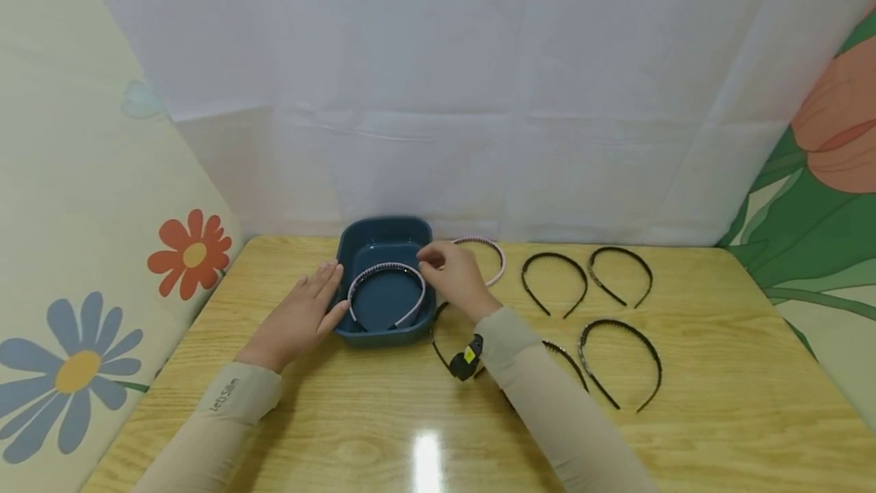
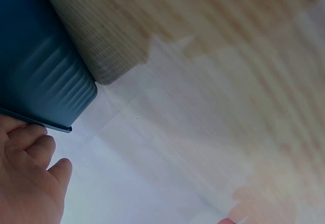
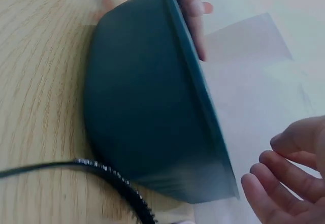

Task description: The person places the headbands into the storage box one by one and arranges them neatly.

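Observation:
A dark blue plastic basin [image 1: 385,335] stands at the back left of the table. Inside it lies a pale pink toothed headband [image 1: 388,268], its arch toward the back and its ends toward the front. My left hand [image 1: 301,318] rests along the basin's left rim with fingers extended; in the left wrist view its fingertips are at the rim. Over the right rim is my right hand [image 1: 457,276], its fingers loosely bent with nothing between them. The right wrist view shows that hand [image 3: 292,178] just beyond the basin's edge.
Another pink headband [image 1: 503,256] lies behind my right hand. Several black headbands lie to the right, such as one at the back [image 1: 646,272] and one nearer [image 1: 658,364]. My right forearm partly covers others. A white cloth [image 1: 411,97] hangs behind the table.

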A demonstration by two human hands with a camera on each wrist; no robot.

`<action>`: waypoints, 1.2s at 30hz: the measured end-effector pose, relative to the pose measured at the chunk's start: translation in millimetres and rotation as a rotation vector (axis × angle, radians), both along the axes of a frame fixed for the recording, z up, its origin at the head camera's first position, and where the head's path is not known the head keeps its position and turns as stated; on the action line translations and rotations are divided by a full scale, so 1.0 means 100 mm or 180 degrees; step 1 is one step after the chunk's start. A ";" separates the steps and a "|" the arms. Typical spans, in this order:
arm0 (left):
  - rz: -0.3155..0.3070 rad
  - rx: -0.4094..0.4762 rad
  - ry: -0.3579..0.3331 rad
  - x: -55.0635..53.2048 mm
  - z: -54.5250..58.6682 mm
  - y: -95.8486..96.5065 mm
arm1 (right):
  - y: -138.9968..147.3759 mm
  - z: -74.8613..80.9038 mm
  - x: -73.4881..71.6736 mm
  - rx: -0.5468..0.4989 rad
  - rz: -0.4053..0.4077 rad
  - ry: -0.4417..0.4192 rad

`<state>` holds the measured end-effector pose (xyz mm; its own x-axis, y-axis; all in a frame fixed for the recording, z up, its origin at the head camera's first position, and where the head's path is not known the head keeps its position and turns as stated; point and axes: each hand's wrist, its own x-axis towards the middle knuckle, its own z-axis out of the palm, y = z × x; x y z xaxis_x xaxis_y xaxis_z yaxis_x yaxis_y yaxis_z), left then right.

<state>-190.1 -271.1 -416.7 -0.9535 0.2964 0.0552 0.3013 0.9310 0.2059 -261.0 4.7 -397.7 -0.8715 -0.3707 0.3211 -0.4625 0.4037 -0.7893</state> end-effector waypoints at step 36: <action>-0.0020 -0.0007 0.0043 -0.03 -0.05 -0.02 | 1.91 -0.06 -0.06 0.0157 -0.0853 0.0000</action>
<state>-192.7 -273.3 -421.7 -0.9508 0.3024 0.0675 0.3098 0.9296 0.1996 -267.5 195.8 -403.8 -0.9406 -0.1421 0.3084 -0.3341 0.5496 -0.7657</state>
